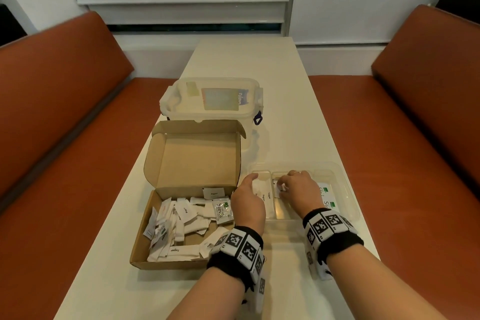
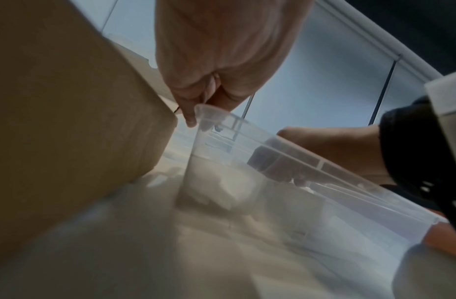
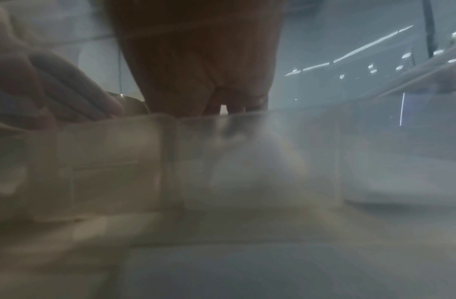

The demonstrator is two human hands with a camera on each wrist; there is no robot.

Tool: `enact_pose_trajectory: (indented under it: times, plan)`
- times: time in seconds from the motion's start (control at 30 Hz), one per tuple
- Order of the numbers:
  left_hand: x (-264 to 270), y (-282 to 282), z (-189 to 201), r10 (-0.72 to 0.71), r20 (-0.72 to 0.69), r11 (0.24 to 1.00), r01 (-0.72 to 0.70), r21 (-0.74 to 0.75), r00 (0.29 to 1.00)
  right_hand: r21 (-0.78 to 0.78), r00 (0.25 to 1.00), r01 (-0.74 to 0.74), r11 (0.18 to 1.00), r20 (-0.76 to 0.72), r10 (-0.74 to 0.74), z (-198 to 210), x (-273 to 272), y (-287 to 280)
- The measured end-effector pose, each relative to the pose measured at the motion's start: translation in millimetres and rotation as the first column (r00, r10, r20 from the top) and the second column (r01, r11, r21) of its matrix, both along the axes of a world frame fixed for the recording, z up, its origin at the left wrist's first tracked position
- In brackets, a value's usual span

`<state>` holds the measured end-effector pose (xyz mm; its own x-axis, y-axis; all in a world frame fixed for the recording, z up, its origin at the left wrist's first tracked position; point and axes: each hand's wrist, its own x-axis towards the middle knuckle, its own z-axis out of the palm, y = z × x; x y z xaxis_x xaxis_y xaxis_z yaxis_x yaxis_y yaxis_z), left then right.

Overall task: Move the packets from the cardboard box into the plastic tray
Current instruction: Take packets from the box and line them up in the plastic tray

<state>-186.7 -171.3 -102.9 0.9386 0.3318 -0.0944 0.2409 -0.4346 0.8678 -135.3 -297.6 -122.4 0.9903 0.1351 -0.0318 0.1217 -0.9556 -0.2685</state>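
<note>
An open cardboard box (image 1: 145, 257) at the table's left holds several white packets (image 1: 181, 223) and a Stevia sachet. To its right stands a clear plastic tray (image 1: 346, 189) with compartments. Long Sugar packets (image 1: 267, 200) lie in its left compartment and Stevia sachets (image 1: 327, 191) in its right one. My left hand (image 1: 246, 189) rests at the tray's left rim (image 2: 247, 129), thumb outside and straight fingers inside. My right hand (image 1: 291, 184) reaches into the middle compartment, its fingers curled on a small white packet (image 1: 281, 188). The right wrist view is blurred by the tray wall (image 3: 247, 161).
A lidded clear plastic container (image 1: 210, 101) stands just behind the box's raised flap (image 1: 197, 153). The narrow white table (image 1: 259, 73) runs between two orange benches (image 1: 65, 138) (image 1: 415, 138). Bare tabletop lies beyond the tray and in front of both hands.
</note>
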Motion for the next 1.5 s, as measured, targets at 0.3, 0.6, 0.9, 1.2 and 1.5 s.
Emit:
enact_pose_trajectory:
  times: [0.3, 0.6, 0.9, 1.2, 1.5]
  plan:
    - [0.7, 6.9, 10.7, -0.017, -0.001, 0.999, 0.017, -0.032, 1.000, 0.231, 0.986, 0.090, 0.969, 0.118, -0.120, 30.1, -16.4, 12.0]
    - [-5.7, 88.1, 59.9, 0.159, 0.123, 0.985, -0.149, -0.091, 0.980, 0.436, 1.000, -0.014, 0.900, 0.013, 0.009, 77.9, -76.3, 93.6]
    - [-22.6, 192.9, 42.2, 0.233, -0.117, 0.899, -0.168, 0.404, 0.965, 0.233, 0.929, -0.078, 0.969, -0.336, 0.156, 43.2, -99.0, 196.1]
    - [-21.6, 220.3, 19.1, 0.253, -0.251, 0.907, -0.138, 0.399, 0.934, 0.155, 0.894, 0.242, 0.958, -0.418, -0.158, 28.9, -72.9, 228.5]
    - [-20.2, 218.5, 18.9, 0.232, -0.236, 0.895, -0.111, 0.433, 0.944, 0.134, 0.890, 0.207, 0.969, -0.437, -0.130, 22.5, -65.7, 242.7]
